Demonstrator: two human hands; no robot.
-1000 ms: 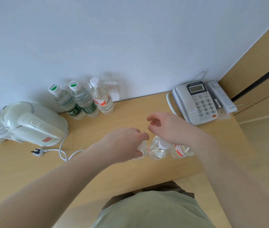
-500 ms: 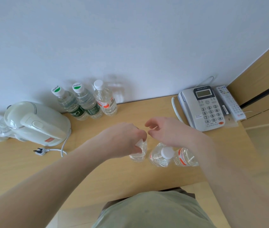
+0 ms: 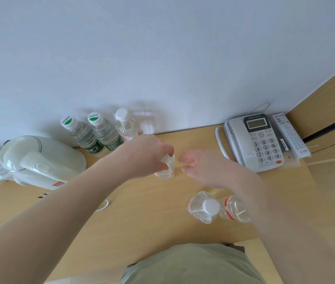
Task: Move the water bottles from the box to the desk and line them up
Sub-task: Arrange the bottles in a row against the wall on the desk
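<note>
My left hand (image 3: 148, 158) grips the white cap of a clear water bottle (image 3: 166, 171) standing upright near the middle of the wooden desk (image 3: 142, 222). My right hand (image 3: 203, 167) hovers just right of it, fingers loosely curled and holding nothing. Closer to me stand two more clear bottles: one with a white cap (image 3: 202, 208), and a red-labelled one (image 3: 233, 209) partly hidden by my right forearm. Against the wall stand three bottles in a row: two with green caps (image 3: 80, 134) (image 3: 103, 131) and one with a white cap (image 3: 126, 127). No box is in view.
A white electric kettle (image 3: 37, 162) sits at the left with its cord (image 3: 103, 206) trailing on the desk. A grey desk phone (image 3: 254, 142) and a white remote (image 3: 290, 135) lie at the back right beside a wooden panel (image 3: 326, 103).
My left hand has carried the bottle away from the near pair toward the back of the desk. My right hand has let go of the near bottles and moved up alongside.
</note>
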